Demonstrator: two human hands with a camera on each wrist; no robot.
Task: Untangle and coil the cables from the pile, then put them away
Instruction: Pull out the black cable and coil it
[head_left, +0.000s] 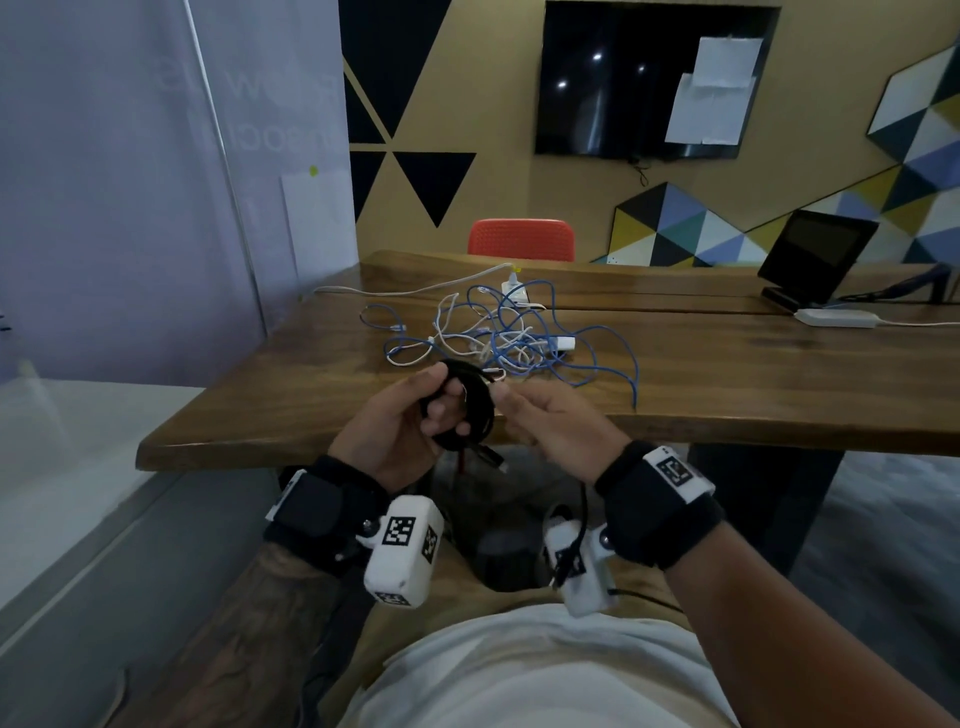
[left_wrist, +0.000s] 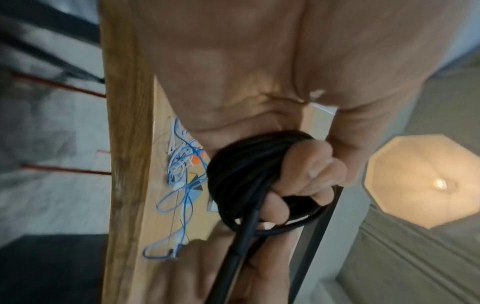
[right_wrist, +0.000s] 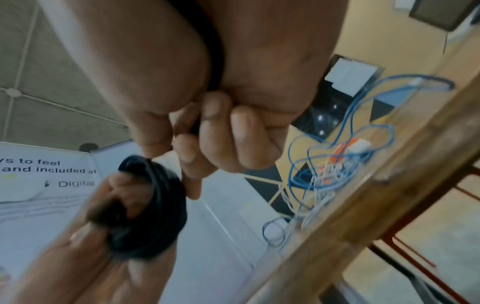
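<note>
My left hand (head_left: 421, 410) grips a coil of black cable (head_left: 470, 405) just above the table's near edge, its fingers (left_wrist: 311, 164) curled through the loops (left_wrist: 241, 176). My right hand (head_left: 530, 415) is beside it and holds the free strand of the same black cable (right_wrist: 194, 127) in curled fingers (right_wrist: 215, 127). The coil (right_wrist: 155, 207) appears blurred in the right wrist view. A tangled pile of blue and white cables (head_left: 509, 338) lies on the wooden table (head_left: 727, 374) beyond both hands; the pile (right_wrist: 335, 164) is untouched.
A white power strip (head_left: 836, 318) and a small black monitor (head_left: 815, 254) stand at the table's far right. An orange chair (head_left: 522, 238) is behind the table. A white cable (head_left: 415, 288) runs off the table's left. A glass partition (head_left: 130, 208) stands at the left.
</note>
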